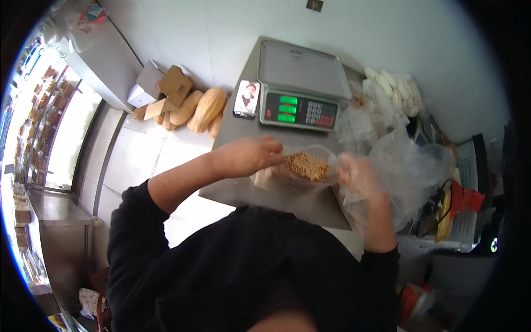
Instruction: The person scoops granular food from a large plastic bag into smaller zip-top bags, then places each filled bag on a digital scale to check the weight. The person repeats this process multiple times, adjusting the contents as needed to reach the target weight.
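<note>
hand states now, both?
Left hand: fingers curled at the clear container's left rim; grip unclear.
Right hand: blurred at its right rim; open or closed can't be told.

No wording can be made out clearly in your view. In the upper middle of the frame, your digital weighing scale (298,110) shows three green-lit readouts (287,109), their digits too small to trust, beside a keypad (319,114) with tiny key markings. A faint mark sits on the weighing pan (304,69). At upper left, you have dark, illegible print on a cardboard box (176,84).
</note>
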